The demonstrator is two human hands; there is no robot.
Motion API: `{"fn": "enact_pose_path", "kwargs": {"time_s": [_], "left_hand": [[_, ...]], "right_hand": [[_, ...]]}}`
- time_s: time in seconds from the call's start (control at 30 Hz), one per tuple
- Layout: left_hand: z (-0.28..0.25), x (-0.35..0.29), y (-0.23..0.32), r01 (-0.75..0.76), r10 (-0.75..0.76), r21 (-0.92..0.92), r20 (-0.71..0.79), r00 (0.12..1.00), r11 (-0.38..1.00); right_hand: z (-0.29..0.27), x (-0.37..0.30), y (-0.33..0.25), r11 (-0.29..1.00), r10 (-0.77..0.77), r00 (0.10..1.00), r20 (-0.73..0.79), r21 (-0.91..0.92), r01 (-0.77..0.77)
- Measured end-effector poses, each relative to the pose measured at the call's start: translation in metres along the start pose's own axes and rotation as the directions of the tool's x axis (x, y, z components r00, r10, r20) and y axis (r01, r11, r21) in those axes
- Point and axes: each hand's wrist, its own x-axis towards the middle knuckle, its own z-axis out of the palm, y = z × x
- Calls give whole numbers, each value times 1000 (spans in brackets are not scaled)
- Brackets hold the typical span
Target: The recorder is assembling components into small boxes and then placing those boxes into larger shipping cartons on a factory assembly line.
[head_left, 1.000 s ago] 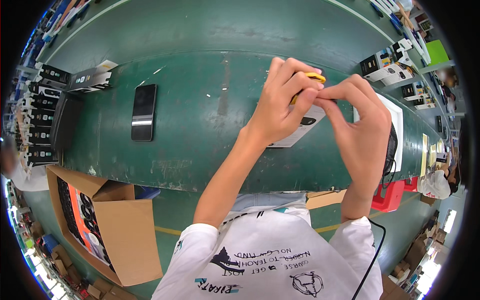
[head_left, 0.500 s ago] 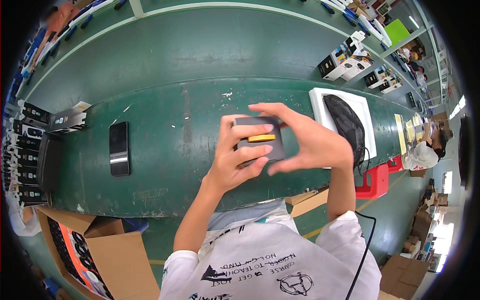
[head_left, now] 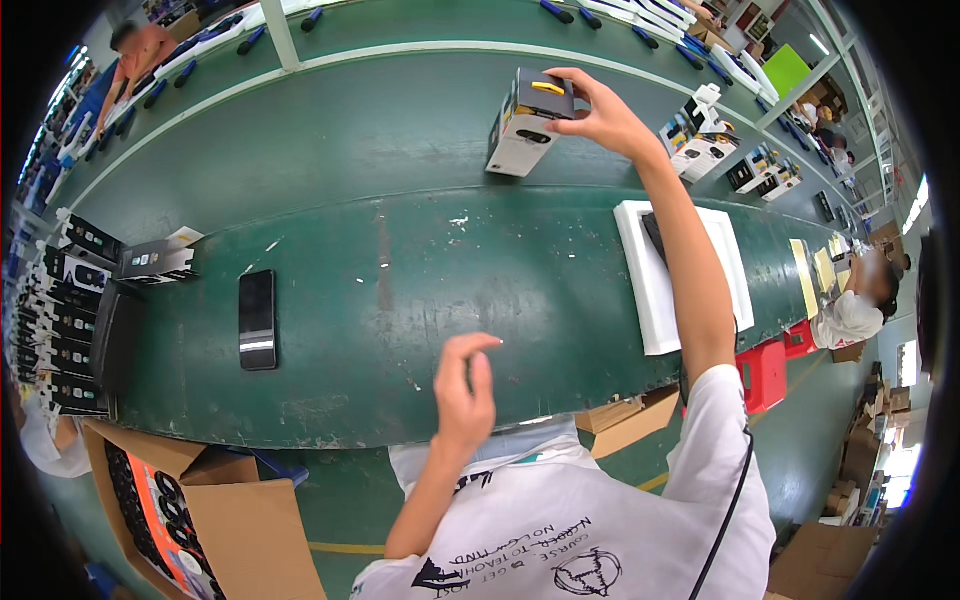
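Note:
My right hand [head_left: 605,118] reaches far across the workbench and grips the top of a small carton [head_left: 522,140]. The carton is black and white with a yellow tab on its top and a dark product picture on its side. It is upright over the grey-green strip behind the bench; whether its base touches down I cannot tell. Low over the bench's near edge, my left hand [head_left: 465,400] holds nothing, its fingers loosely curled and the thumb apart. A black smartphone [head_left: 258,320] lies on the bench to its left.
A white foam tray [head_left: 640,285] with a dark item lies under my right forearm. Similar cartons [head_left: 700,140] stand at the far right, and several more [head_left: 75,325] are stacked at the left. An open cardboard box [head_left: 245,530] sits below left; red stools [head_left: 763,378] are at right.
The carton has gone from both hands near my chest to the far side in my right hand alone. My left hand has let go and dropped back toward the near edge.

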Motion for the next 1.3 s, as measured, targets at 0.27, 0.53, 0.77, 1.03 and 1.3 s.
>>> {"fn": "enact_pose_path", "kwargs": {"time_s": [0.27, 0.53, 0.77, 1.03, 1.3], "left_hand": [[31, -15, -19, -129, 131, -29, 84, 988, 991], [25, -18, -17, -120, 121, -54, 13, 993, 991], [5, -32, -20, -102, 103, -54, 13, 995, 993], [10, -38, -18, -79, 82, -95, 34, 996, 992], [26, -37, -24, -19, 43, -275, 80, 996, 961]], "right_hand": [[-41, 43, 86, 927, -6, 1000, 15, -376, 11], [-223, -70, 157, 42, 53, 883, -466, -883, -468], [-204, -84, 179, 265, 316, 764, -563, -720, -641], [-210, -88, 109, 319, 79, 843, -532, -788, -527], [-200, -111, 8, 745, 75, 893, -444, -570, -346]]}}
